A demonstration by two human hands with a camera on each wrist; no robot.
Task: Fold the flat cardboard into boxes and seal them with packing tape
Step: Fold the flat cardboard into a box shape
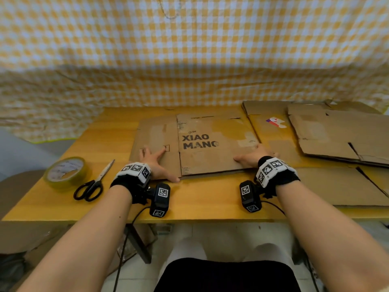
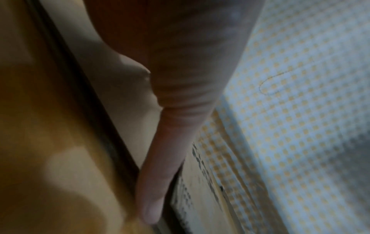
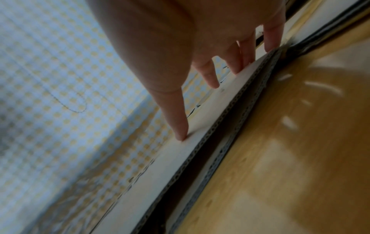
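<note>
Left hand [image 1: 156, 165] and right hand [image 1: 251, 157] spread flat, pressing flattened cardboard [image 1: 202, 144] (printed XIAO MANG); tape roll [image 1: 65, 171], scissors [image 1: 93, 183] nearby

Yellow wooden table [image 1: 200, 199]. Black-handled scissors [image 1: 92, 184] near left, blades closed (pointing far-right). Yellow-and-white checked cloth [image 1: 189, 49] draped along the far side, creased.

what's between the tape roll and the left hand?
Head view: the black-handled scissors lie on the wooden table between the yellowish roll of packing tape and the left hand, which rests flat on the printed flat cardboard.
</note>
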